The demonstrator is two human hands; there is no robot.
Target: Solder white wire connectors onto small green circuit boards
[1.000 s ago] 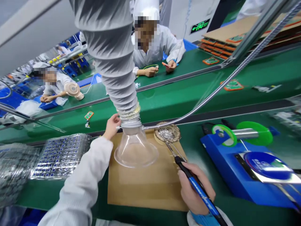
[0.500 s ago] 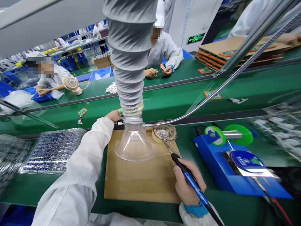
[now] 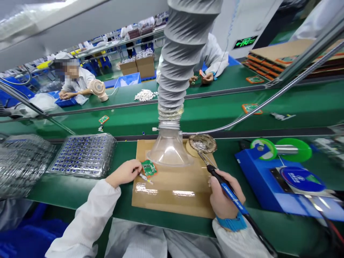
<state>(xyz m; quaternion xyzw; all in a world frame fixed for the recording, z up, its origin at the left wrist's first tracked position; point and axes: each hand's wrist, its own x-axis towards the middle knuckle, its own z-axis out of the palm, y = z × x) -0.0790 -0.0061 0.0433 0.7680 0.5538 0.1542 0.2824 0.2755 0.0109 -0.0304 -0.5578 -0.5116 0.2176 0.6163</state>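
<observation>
My left hand (image 3: 127, 173) pinches the left edge of a green circuit board (image 3: 149, 168) in an orange frame, over the left part of the brown board (image 3: 174, 199). A small white part (image 3: 146, 178) sticks out below the fingers; whether it is joined to the circuit board I cannot tell. My right hand (image 3: 227, 193) is wrapped round a blue and black soldering iron (image 3: 228, 191). Its metal tip end slants up to the rim of a round pot (image 3: 192, 148) with silvery bits inside. Between the hands hangs a clear funnel hood (image 3: 170, 147) on a grey hose (image 3: 177, 61).
Stacked clear trays (image 3: 83, 154) of small blue parts stand left. A blue solder feeder (image 3: 258, 182) with a green reel is at right. Across the back runs a green belt (image 3: 134, 123) with several boards. A metal flexible tube (image 3: 242, 116) crosses above. Co-workers sit beyond.
My left hand has come back from the belt edge behind the hood to the brown board, bringing the circuit board. The right hand keeps the soldering iron at the pot. The view has shifted.
</observation>
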